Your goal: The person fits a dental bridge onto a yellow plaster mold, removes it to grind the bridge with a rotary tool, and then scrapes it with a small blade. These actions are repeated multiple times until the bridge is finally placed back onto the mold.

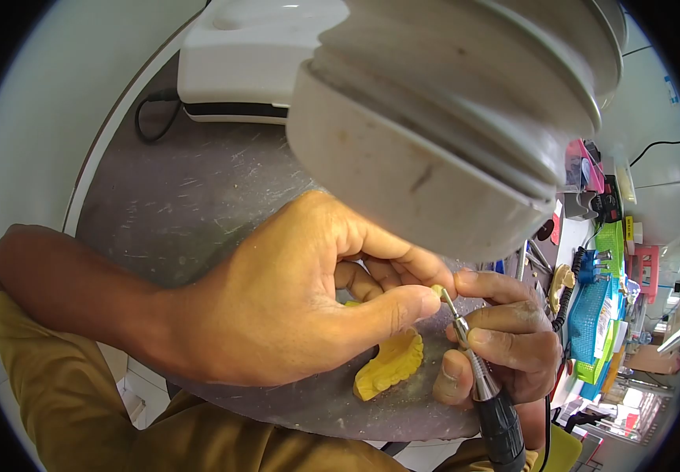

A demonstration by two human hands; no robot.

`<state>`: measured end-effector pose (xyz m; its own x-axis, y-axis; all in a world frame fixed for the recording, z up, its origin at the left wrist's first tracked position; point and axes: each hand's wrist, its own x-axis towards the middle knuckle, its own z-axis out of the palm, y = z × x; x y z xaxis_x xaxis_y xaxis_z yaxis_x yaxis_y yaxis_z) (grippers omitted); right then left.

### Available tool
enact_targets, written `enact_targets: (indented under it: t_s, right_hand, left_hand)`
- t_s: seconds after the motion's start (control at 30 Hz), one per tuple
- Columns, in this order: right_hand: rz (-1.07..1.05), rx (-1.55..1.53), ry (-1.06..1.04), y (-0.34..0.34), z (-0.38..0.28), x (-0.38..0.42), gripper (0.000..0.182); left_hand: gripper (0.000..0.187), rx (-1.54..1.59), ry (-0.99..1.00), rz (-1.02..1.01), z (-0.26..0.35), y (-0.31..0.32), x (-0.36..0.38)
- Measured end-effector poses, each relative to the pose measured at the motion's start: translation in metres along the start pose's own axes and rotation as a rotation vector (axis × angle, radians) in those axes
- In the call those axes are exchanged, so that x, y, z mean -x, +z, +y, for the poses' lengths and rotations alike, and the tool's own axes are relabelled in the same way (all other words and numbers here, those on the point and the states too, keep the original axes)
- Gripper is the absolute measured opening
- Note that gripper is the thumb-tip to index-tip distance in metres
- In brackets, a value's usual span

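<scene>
My left hand [285, 299] reaches in from the left, thumb and forefinger pinched on a small pale dental crown [437, 290]. My right hand [517, 334] grips a dental handpiece [481, 377] with a silver neck and black body, its thin tip pointing up against the crown. The fingertips of both hands almost meet there. Below my left thumb, a yellow dental cast [393, 366] with a row of teeth rests on the grey table [191, 189]. Part of the cast is hidden by my left hand.
A large grey ribbed hood [434, 134] hangs close over my hands. Behind it stands a white machine [238, 63] with a black cable. On the right are a pale cast [562, 285], a blue basket [589, 318] and a coiled black cord [566, 303]. Dust specks lie on the table.
</scene>
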<state>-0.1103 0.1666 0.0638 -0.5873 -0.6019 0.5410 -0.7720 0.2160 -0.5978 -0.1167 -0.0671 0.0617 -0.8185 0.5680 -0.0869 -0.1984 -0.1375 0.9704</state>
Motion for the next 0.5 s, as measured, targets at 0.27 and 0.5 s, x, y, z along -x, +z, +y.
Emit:
enact_targets:
  t_s: [0.27,0.5]
  right_hand:
    - [-0.004,0.012,-0.015,-0.0002,-0.0005,-0.0005,0.036]
    - [-0.001,0.014,-0.031,-0.0005,0.0001,-0.0009,0.036]
  left_hand:
    - [0.022,-0.018,0.091,0.007,-0.0044,0.0007,-0.0007]
    - [0.022,0.013,0.085,0.002,-0.0062,0.0012,-0.001]
